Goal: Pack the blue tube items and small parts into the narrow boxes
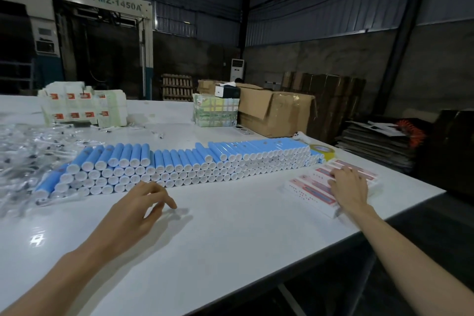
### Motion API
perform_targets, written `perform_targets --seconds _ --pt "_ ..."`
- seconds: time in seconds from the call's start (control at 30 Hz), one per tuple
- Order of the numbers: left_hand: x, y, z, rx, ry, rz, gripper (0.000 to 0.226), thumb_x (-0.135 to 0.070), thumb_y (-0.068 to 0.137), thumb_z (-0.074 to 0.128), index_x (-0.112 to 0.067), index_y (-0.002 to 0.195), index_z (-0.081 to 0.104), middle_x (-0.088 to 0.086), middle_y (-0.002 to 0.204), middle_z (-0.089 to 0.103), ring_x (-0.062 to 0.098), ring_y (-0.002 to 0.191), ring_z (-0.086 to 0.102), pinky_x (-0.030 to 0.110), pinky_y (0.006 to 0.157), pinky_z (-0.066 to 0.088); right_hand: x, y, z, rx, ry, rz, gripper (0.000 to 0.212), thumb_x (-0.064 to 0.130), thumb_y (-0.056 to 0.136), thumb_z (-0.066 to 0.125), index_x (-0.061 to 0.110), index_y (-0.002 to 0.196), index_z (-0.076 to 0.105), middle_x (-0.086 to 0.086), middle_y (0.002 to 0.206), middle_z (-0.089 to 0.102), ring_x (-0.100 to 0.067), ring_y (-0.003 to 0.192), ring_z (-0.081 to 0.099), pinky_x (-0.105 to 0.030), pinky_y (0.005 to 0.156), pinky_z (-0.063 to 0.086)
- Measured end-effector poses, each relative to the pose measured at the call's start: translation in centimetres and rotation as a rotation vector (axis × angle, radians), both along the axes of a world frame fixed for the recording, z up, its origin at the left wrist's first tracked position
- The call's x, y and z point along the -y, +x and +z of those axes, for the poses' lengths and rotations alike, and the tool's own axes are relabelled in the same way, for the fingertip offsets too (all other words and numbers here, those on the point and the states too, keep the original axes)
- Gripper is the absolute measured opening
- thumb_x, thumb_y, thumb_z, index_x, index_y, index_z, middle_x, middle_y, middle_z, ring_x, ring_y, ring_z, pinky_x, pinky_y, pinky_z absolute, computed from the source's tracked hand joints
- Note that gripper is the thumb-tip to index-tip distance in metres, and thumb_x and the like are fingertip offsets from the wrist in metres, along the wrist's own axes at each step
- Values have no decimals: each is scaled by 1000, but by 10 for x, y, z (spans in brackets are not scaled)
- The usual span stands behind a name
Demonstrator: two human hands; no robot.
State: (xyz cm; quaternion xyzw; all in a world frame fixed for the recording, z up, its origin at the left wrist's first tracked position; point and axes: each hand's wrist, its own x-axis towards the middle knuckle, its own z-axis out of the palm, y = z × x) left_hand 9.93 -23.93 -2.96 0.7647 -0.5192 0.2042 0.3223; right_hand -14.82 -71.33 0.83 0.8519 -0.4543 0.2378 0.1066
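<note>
On the far left of the white table [230,233] lies a heap of small parts [23,156] in clear bags, spread to the table's edge. Behind them, farther back, stands a pile of white cartons [84,108] with red labels. Just right of the parts, the blue tubes [179,164] are stacked on their sides in a long low bank across the middle of the table, white caps facing me.

The left hand [143,202] is just in front of the tubes, fingers loosely curled, holding nothing; whether the fingertips touch the table I cannot tell.

Farther back sits a taped bundle [215,113], and beside it an open brown box [277,113]. A yellow tape roll [322,150] lies at the right end of the tubes.

Near the table's right edge the narrow boxes [315,187], white with red print, lie flat side by side. The right hand [350,187] rests on them, fingers spread and fairly straight, pressing on top and gripping none.
</note>
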Motion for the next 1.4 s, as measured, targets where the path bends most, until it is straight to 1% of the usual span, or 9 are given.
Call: perform_targets --seconds 0.27,0.4,0.57,0.7,0.8,0.93,1.07,1.23,1.4 --pt "-2 1 3 4 33 35 37 -9 101 68 -45 101 73 -27 109 58 1 105 56 34 77 56 -6 18 -2 60 -79 -47 34 29 105 59 12 134 60 -12 134 62 -29 124 56 -44 107 43" --pt "-3 -8 17 14 27 116 26 -18 104 65 -43 110 72 -26 109 59 -6 99 54 30 73 55 -68 65 6 312 -201 270 20 18 98 64 7 112 73 -14 107 71 -36 99 63 -46 83 48" --pt "-18 -11 42 -109 -74 279 20 -22 105 60 -34 115 72 -17 103 68 1 88 62 29 76 53 -224 161 5 518 252 858 10 26 101 60 29 102 69 15 86 66 -4 75 61 -28 63 44" --pt "-54 -5 58 -169 -9 488 18 -25 105 57 -27 119 69 -7 107 72 15 93 66 38 82 54 -335 227 -5 534 711 1127 11 16 99 64 21 95 73 3 74 71 -14 73 67 -32 73 54" --pt "-101 2 60 -124 101 742 21 -28 106 55 -24 125 63 -3 117 70 23 104 66 40 82 54 -387 254 -19 570 903 1193 15 11 100 61 20 95 72 0 76 71 -19 76 68 -34 75 53" --pt "-184 11 58 -13 343 1223 32 -30 106 54 -13 132 55 8 132 60 31 123 54 40 97 46 -407 263 -45 555 963 1255 21 9 101 60 25 94 72 6 71 66 -11 66 59 -29 62 46" --pt "-262 10 48 -23 537 1576 45 -45 104 54 -11 132 52 10 133 54 30 123 50 40 104 39 -400 262 -50 550 968 1307 28 6 99 59 29 91 73 6 67 65 -4 59 55 -27 59 46" --pt "-305 7 28 10 678 1633 62 -63 106 36 -12 139 51 9 133 53 28 120 51 37 99 41 -404 264 -47 527 1016 1345 30 1 99 60 25 89 74 -6 74 67 -17 63 57 -36 63 47" --pt "-299 2 45 -34 535 1486 63 -59 95 70 -10 129 48 10 123 57 29 109 56 36 87 43 -402 265 -49 528 1048 1333 29 3 99 60 26 89 75 -5 74 67 -18 64 57 -38 64 47"
